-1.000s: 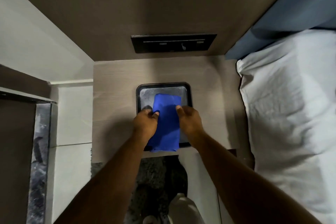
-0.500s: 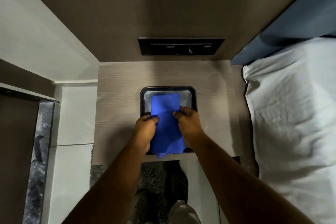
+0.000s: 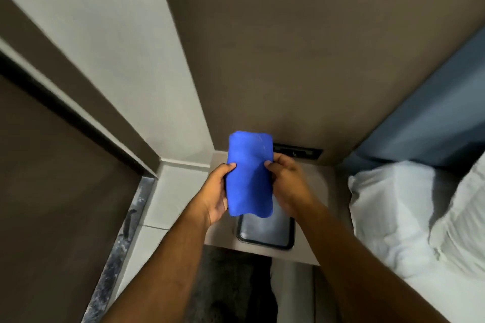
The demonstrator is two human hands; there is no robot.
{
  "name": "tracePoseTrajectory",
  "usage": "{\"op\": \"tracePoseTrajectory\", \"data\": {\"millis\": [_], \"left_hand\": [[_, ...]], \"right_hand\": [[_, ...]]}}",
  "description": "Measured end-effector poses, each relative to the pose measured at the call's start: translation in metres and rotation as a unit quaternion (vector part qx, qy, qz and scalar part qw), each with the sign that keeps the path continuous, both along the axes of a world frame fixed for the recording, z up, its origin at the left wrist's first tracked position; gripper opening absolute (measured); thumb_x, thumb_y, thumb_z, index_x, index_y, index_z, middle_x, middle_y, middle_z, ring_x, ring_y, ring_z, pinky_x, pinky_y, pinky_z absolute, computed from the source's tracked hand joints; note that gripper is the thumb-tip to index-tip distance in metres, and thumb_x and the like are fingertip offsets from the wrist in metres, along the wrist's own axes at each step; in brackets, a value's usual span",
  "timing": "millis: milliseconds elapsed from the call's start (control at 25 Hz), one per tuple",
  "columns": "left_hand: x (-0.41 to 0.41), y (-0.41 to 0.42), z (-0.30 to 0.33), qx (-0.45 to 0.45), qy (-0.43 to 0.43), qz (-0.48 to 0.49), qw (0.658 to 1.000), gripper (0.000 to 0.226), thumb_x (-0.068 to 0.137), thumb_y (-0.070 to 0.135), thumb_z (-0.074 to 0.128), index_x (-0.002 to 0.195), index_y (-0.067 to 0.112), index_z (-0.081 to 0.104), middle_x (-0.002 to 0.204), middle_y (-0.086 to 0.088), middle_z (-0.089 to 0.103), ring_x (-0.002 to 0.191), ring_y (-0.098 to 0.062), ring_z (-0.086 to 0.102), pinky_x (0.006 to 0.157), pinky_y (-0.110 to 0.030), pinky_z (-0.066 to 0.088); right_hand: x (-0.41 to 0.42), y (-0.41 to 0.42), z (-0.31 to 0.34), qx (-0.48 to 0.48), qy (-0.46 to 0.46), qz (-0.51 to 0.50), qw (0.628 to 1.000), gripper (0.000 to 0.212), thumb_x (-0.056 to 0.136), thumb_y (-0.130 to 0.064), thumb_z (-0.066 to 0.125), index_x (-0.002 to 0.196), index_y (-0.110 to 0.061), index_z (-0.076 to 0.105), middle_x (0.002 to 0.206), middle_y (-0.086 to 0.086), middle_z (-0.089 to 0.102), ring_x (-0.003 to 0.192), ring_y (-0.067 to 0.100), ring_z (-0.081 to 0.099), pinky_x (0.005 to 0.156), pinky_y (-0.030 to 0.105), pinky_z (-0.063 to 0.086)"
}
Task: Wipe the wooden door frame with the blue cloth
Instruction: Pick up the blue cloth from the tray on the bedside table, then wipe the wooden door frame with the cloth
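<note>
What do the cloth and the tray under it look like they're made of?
The cloth, held by the left hand and right hand, looks like soft matte fabric, perhaps microfibre: it curves limply and shows no shine. The tray looks hard: dark rounded rim, base glinting like metal or plastic.

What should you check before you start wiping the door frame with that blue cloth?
1. Cloth in hand: ok, left hand and right hand grip its two sides.
2. Cloth lifted off the tray: ok.
3. Cloth folded flat: ok.
4. Tray sits safely on the table: ok.
5. Door frame within reach: cannot tell, it is off to the left.
6. Cloth damp or dry: cannot tell.
</note>
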State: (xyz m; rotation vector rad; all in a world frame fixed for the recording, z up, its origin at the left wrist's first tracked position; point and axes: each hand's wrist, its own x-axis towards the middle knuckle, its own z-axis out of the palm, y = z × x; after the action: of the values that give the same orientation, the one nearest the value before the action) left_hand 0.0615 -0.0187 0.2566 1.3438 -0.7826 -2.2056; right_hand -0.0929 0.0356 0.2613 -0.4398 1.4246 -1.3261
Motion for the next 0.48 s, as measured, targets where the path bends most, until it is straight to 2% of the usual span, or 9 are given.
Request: {"op": "tracePoseTrajectory", "data": {"millis": [120, 240, 320, 360, 480], "left_hand": [[0.048, 0.005, 0.084, -0.080, 0.007, 0.043, 0.996, 0.024, 0.088, 0.028, 0.057, 0.099, 0.014, 0.073, 0.103, -0.007, 0.077, 0.091, -0.023, 0.072, 0.071, -0.032, 0.056], [0.112, 0.015, 0.160, -0.207, -0.030, 0.126, 0.970, 0.014, 0.085, 0.020, 0.062, 0.079, 0.016, 0.073, 0.088, -0.005, 0.076, 0.086, -0.026, 0.065, 0.075, -0.034, 0.049], [0.157, 0.025, 0.205, -0.281, -0.044, 0.195, 0.939, 0.014, 0.082, 0.017, 0.063, 0.088, 0.009, 0.073, 0.094, -0.011, 0.076, 0.088, -0.029, 0.066, 0.077, -0.035, 0.051], [0.183, 0.033, 0.230, -0.313, -0.045, 0.231, 0.920, 0.016, 0.082, 0.016, 0.063, 0.094, 0.009, 0.073, 0.096, -0.012, 0.077, 0.088, -0.027, 0.069, 0.073, -0.034, 0.054], [0.262, 0.070, 0.294, -0.401, -0.045, 0.317, 0.858, 0.020, 0.083, 0.015, 0.064, 0.100, 0.019, 0.073, 0.098, -0.007, 0.078, 0.085, -0.020, 0.073, 0.061, -0.028, 0.056]], "right_hand": [[0.034, -0.012, 0.084, -0.073, -0.010, 0.065, 0.995, 0.023, 0.089, -0.004, 0.049, 0.094, -0.011, 0.070, 0.100, 0.013, 0.075, 0.090, 0.029, 0.070, 0.073, 0.038, 0.057], [0.093, -0.026, 0.169, -0.146, -0.003, 0.129, 0.981, 0.027, 0.090, -0.001, 0.046, 0.099, -0.011, 0.069, 0.104, 0.016, 0.073, 0.097, 0.035, 0.069, 0.086, 0.048, 0.055], [0.140, -0.030, 0.219, -0.195, 0.015, 0.164, 0.967, 0.030, 0.090, -0.001, 0.046, 0.097, -0.017, 0.070, 0.101, 0.013, 0.074, 0.096, 0.034, 0.069, 0.083, 0.046, 0.057], [0.168, -0.029, 0.244, -0.224, 0.017, 0.186, 0.956, 0.032, 0.090, -0.001, 0.046, 0.097, -0.020, 0.071, 0.099, 0.009, 0.075, 0.093, 0.030, 0.070, 0.077, 0.042, 0.059], [0.255, -0.017, 0.308, -0.309, -0.003, 0.240, 0.920, 0.036, 0.090, -0.001, 0.047, 0.104, -0.027, 0.067, 0.096, -0.001, 0.076, 0.088, 0.019, 0.072, 0.068, 0.029, 0.058]]}}
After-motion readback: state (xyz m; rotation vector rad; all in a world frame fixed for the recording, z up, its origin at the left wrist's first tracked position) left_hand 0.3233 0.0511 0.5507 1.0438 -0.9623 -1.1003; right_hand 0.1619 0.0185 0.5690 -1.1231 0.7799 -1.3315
